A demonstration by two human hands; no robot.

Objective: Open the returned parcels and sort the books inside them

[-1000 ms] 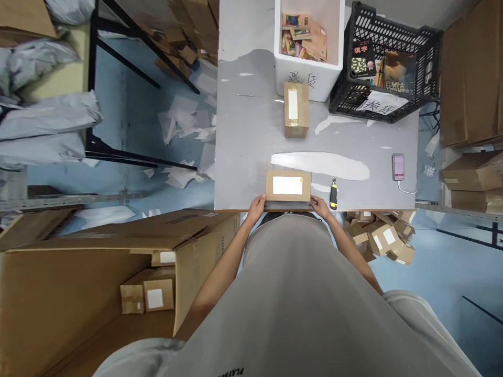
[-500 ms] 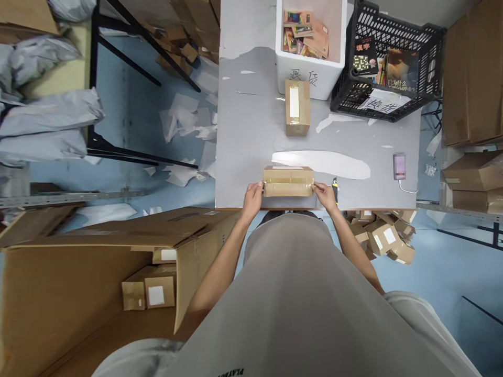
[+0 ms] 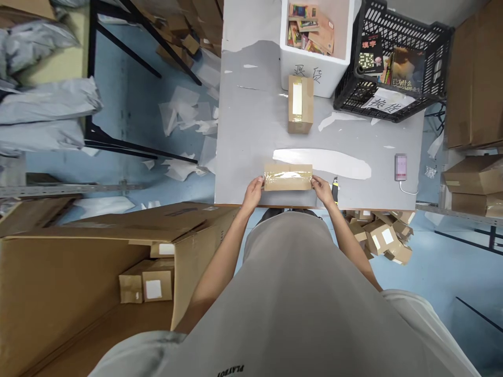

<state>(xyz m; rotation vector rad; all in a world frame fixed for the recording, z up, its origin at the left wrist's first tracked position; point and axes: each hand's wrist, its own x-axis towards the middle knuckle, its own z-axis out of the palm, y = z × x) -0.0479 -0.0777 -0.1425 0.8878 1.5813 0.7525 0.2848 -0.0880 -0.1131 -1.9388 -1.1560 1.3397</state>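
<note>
Between my two hands is a small brown cardboard box (image 3: 288, 183), with shiny clear tape running along the face turned to me. My left hand (image 3: 253, 195) grips its left end with fingers and thumb. At the opposite end my right hand (image 3: 323, 191) pinches the box in the same way. Just right of that hand lies a utility knife (image 3: 335, 189) with yellow and black on its handle. A second taped cardboard box (image 3: 301, 112) with a white label stands farther back on the grey table (image 3: 243, 146).
A white foam bin (image 3: 291, 68) of booklets and a black crate (image 3: 393, 102) of books stand at the back. A phone (image 3: 400, 166) on a cable lies at the right. A big open carton (image 3: 90, 272) holding boxes is at lower left; more boxes (image 3: 383, 235) lie on the floor.
Held at both ends, the box has turned over toward a different face: the taped seam now faces up and the white label at its far edge is out of sight.
</note>
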